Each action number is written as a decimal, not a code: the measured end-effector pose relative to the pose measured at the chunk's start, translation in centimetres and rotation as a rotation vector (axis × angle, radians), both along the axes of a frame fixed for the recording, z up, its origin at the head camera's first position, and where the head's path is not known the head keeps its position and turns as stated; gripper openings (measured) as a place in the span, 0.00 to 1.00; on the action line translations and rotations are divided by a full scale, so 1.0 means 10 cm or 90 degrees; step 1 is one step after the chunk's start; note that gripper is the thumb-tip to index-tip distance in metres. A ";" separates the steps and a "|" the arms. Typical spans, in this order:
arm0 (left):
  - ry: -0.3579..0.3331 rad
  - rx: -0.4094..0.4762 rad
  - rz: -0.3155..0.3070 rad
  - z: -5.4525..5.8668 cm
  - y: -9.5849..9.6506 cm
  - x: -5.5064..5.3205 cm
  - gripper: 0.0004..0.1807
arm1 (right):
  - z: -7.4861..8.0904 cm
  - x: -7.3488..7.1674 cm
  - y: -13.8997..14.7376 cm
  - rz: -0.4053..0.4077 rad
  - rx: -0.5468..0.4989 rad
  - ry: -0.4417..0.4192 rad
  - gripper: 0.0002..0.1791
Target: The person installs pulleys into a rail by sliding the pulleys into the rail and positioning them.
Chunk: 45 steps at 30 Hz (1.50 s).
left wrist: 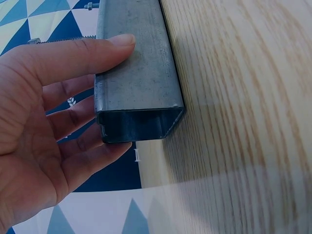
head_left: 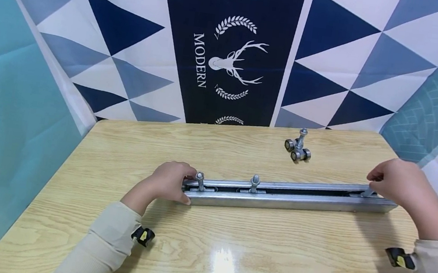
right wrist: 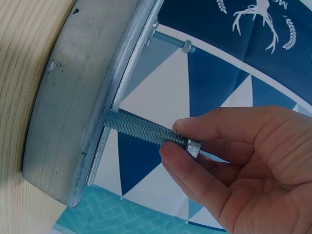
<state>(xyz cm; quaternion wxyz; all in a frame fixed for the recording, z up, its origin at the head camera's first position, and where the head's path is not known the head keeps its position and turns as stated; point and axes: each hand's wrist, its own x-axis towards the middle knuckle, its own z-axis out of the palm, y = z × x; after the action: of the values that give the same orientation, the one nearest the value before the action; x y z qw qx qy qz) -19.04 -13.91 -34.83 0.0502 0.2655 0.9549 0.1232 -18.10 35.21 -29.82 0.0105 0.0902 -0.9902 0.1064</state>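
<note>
A long metal track (head_left: 289, 202) with a slot along its top lies across the wooden table. My left hand (head_left: 170, 181) grips its left end; in the left wrist view the thumb lies on the side wall and the fingers are at the opposite side, by the open end (left wrist: 141, 124). At the right end my right hand (head_left: 398, 181) pinches a threaded bolt (right wrist: 146, 130) near its nut (right wrist: 193, 147) between thumb and fingers. The bolt stands out of the slot. Two more bolts rise from the slot, one (head_left: 199, 181) beside my left hand and another (head_left: 254, 183) nearer the middle.
Behind the track, on the right, a loose roller trolley (head_left: 298, 147) with several small wheels and an upright bolt rests on the table (head_left: 196, 244). A patterned cloth (head_left: 132, 37) hangs at the table's back edge, with teal panels at both sides.
</note>
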 end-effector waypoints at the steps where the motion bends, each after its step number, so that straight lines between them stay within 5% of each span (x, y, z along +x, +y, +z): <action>1: 0.001 -0.001 -0.001 0.00 0.00 0.00 0.34 | 0.00 0.00 -0.01 0.000 0.001 0.002 0.07; 45: 0.004 0.000 0.003 -0.01 0.01 0.02 0.34 | -0.06 0.04 -0.45 0.049 0.013 0.056 0.05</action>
<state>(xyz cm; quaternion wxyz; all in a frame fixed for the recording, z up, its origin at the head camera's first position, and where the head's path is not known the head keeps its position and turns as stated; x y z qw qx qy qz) -18.84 -13.85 -34.97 0.0472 0.2639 0.9556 0.1225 -17.67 30.73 -30.43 0.0486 0.1330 -0.9856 0.0923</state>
